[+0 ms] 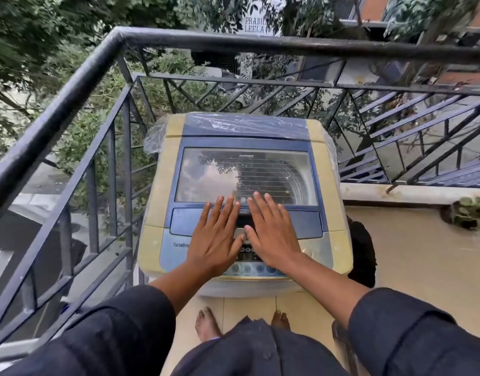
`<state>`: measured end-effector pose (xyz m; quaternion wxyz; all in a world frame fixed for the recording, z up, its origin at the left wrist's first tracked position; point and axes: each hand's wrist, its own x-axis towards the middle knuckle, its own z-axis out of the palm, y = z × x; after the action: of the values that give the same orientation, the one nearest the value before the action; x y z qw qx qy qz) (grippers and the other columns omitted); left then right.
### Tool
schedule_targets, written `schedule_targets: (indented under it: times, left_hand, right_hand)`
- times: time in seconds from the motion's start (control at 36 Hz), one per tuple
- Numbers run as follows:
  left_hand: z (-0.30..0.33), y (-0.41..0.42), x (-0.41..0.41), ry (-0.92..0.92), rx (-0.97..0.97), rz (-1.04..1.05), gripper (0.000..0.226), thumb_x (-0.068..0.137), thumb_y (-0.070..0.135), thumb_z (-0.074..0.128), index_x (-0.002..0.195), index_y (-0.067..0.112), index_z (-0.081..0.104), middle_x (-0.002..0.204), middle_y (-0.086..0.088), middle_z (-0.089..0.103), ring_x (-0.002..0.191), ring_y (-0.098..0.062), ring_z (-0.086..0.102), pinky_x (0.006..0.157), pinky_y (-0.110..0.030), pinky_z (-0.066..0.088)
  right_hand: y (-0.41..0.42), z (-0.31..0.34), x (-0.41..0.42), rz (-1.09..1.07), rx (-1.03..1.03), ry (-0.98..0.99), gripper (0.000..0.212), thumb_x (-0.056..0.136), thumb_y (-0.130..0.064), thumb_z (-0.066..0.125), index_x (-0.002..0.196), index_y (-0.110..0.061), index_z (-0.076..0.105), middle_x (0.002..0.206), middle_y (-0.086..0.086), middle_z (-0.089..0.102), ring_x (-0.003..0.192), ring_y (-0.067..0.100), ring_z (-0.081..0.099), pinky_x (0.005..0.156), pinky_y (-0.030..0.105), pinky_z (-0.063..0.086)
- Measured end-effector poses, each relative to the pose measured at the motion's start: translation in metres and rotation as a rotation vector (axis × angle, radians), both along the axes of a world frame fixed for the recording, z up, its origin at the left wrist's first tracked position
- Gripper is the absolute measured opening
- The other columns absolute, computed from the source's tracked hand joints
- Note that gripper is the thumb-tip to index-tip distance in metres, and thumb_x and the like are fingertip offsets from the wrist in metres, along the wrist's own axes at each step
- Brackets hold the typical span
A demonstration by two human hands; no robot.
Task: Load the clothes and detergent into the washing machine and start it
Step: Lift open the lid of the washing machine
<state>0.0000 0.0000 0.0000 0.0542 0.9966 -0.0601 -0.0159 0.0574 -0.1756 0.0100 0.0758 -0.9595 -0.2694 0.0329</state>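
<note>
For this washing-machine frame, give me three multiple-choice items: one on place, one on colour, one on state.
1. Where do the left hand and right hand lie?
A. On the railing
B. Over the front of the washing machine lid and its control panel
C. Inside the drum

2. What colour frames the lid window?
A. Blue
B. Red
C. Black

3. What state is the lid in?
A. Raised
B. Removed
C. Closed

Answers: B, both hands spread flat there, side by side; A, a blue border surrounds the glass; C, the lid lies flat, reflecting sky.
</note>
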Motion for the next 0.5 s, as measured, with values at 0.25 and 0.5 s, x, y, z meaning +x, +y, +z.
schedule_targets:
  times: [0.25,0.5]
  left_hand:
    - [-0.018,0.002,-0.025,0.026,-0.007,-0.001,0.075,0.108,0.055,0.019,0.168,0.014,0.002,0.176,-0.007,-0.007,0.162,-0.025,-0.011,0.132,-0.050,0.006]
    - [-0.017,0.000,-0.038,0.029,-0.005,-0.048,0.076,0.108,0.054,0.022,0.167,0.009,0.007,0.176,-0.011,0.002,0.163,-0.026,-0.005,0.132,-0.050,0.010]
  right_hand:
    - [-0.007,-0.015,-0.019,0.046,-0.023,-0.007,0.068,0.105,-0.046,0.029,0.165,-0.015,0.019,0.173,0.002,0.012,0.161,0.024,0.008,0.129,0.050,0.015]
    - [-0.007,-0.016,-0.027,0.089,0.016,-0.037,0.059,0.103,-0.043,0.043,0.155,-0.016,0.041,0.156,0.009,0.042,0.144,0.028,0.039,0.116,0.048,0.038]
